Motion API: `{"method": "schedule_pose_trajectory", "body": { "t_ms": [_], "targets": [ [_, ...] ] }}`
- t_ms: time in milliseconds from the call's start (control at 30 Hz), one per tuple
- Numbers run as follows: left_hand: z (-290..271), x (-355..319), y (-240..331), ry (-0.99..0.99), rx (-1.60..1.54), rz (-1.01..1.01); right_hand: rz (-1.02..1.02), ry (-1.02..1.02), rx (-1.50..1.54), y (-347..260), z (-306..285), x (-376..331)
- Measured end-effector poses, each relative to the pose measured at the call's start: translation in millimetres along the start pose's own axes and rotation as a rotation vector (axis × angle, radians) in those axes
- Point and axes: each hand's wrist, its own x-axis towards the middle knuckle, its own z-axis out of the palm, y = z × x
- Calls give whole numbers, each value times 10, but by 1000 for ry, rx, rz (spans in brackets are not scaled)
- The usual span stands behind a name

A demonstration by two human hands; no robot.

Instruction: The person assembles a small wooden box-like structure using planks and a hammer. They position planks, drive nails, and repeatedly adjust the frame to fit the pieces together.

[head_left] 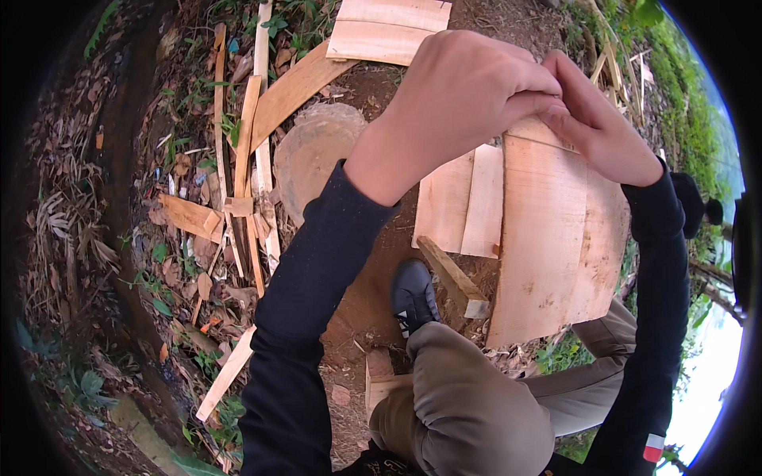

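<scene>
My left hand [475, 99] and my right hand [601, 131] meet above the far end of a large pale wooden panel [548, 230]. The fingers of both are closed and pressed together; whatever lies between them is hidden. The panel stretches from under the hands toward my right knee and shows a seam and dark specks. Left of it, lower down, lies a smaller wooden panel [448, 202]. A squared wooden stick [448, 274] with a pale end slants by the large panel's left edge.
A round tree stump [305, 151] stands at left, beside long wooden strips [246, 135] among leaves. Another panel [389, 32] lies at the far side. My shoe [413, 289] rests on bare soil, near a small wooden block [385, 381]. Green plants grow at right.
</scene>
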Motion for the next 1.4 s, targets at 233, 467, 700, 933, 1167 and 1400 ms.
{"method": "schedule_pose_trajectory", "body": {
  "t_ms": [233,467,700,933,1167,1400],
  "targets": [
    [-115,-11,-57,-85,-20,-61,-20,9,-83,100,3,-52],
    [37,-10,-51,-15,-4,-44,76,70,-21,257,-107,-173],
    [-127,13,-65,-119,-249,-186,-57,38,82,81,82,23],
    [-251,213,105,-313,-326,-522,-55,144,-183,-63,1,-32],
    [-188,142,111,-297,-366,-534,-127,157,-117,9,-2,-79],
    [-199,124,122,-280,-300,-451,-216,239,-130,42,62,-71]
  ]
}}
